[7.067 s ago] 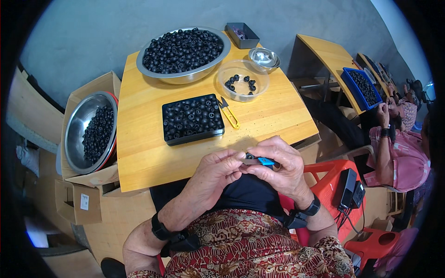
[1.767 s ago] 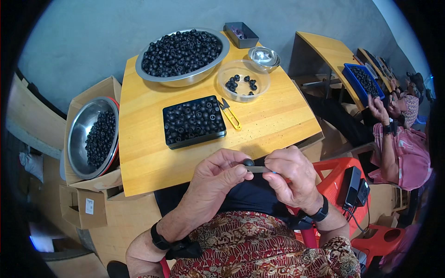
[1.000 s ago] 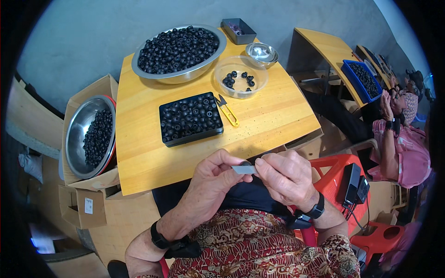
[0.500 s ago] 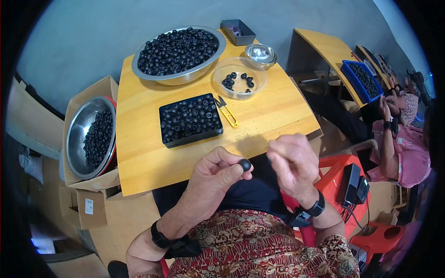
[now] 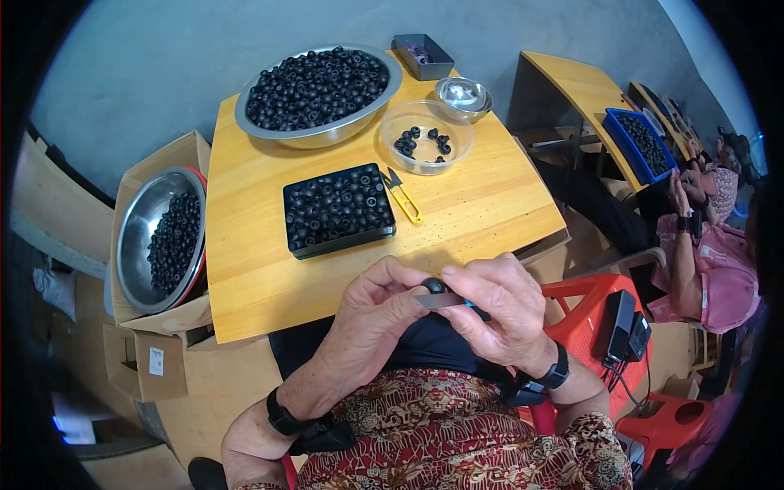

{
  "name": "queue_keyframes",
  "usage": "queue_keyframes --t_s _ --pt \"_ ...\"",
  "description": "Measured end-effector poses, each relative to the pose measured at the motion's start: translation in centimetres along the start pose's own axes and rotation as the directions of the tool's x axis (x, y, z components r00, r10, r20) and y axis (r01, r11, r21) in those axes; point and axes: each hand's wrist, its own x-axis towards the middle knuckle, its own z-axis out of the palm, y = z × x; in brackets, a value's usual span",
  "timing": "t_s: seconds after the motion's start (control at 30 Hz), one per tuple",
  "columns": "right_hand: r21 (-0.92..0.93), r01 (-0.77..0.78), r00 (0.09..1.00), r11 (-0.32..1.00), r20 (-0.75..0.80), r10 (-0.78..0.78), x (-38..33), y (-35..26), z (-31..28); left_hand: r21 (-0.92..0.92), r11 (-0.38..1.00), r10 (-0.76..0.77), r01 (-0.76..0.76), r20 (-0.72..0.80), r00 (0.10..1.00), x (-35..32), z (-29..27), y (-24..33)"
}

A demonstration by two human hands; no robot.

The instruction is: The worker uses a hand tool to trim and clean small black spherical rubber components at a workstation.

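Note:
Between the thumb and fingers of my left hand point(image 5: 355, 318) is a small round black part point(image 5: 434, 285), held over my lap at the table's near edge. A knife with a short flat blade point(image 5: 438, 300) is gripped in my right hand point(image 5: 508, 314); a bit of blue shows by the fingers, and most of its handle is hidden. The blade lies against or just in front of the black part; I cannot tell whether it touches. Beyond my hands, a black tray point(image 5: 343, 247) full of similar parts sits beside yellow thread snips point(image 5: 408, 206).
A large steel bowl point(image 5: 395, 80) heaped with black parts stands at the back, near a clear plastic bowl point(image 5: 468, 151), a small metal bowl point(image 5: 465, 94) and a grey bin point(image 5: 439, 68). Another steel basin point(image 5: 135, 245) is at left. A co-worker point(image 5: 706, 261) sits at right.
My right hand has come left and down to meet my left hand, and the knife blade now shows at the black part. My left hand stays almost in place.

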Motion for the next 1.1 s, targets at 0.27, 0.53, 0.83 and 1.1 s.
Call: queue_keyframes --t_s 0.27,0.53,0.83,1.1 --pt "-0.078 0.062 0.997 0.995 0.056 -0.057 -0.2 0.0 -0.2 -0.063 0.997 0.039 -0.036 0.049 0.998 0.1 -0.3 -0.5" --pt "-0.109 0.132 0.990 0.985 0.054 -0.127 -0.6 0.4 -0.2 -0.044 0.999 0.003 -0.001 0.055 0.998 0.1 -0.1 -0.3" --pt "0.325 -0.309 0.944 0.894 0.218 0.247 0.1 0.8 -0.8 -0.008 0.998 -0.064 0.064 0.017 0.998 0.0 -0.2 0.0" --pt "0.459 -0.450 0.887 0.766 0.332 0.322 -0.4 1.5 -1.1 -0.009 0.996 -0.088 0.089 0.087 0.992 0.2 -1.2 -0.7"
